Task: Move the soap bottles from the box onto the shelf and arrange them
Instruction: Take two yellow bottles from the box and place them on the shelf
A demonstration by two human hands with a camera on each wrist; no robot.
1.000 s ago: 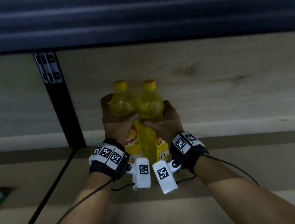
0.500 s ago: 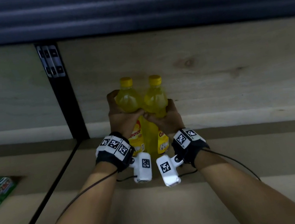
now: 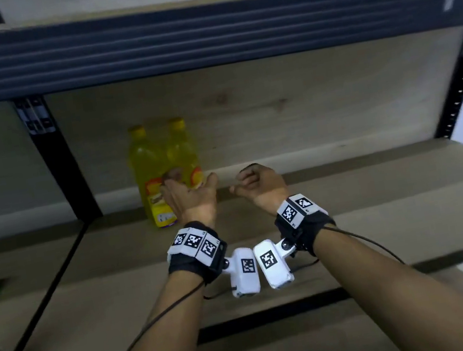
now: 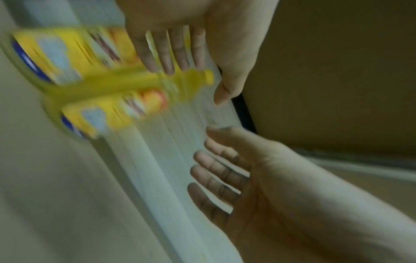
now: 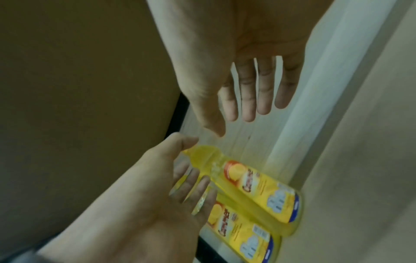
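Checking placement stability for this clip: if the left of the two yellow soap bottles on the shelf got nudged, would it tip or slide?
The left soap bottle is tall and narrow, so probably tippy if pushed near its cap. It looks nearly full, likely heavy enough to resist light nudges. The right soap bottle beside it would probably brace it that way.

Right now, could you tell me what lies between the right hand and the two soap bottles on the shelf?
The left hand, open in front of the soap bottles, lies between them and the right hand; the head view shows it.

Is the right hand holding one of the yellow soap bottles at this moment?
No, the right hand is open with straight fingers and nothing in it, while both yellow soap bottles stand side by side on the shelf.
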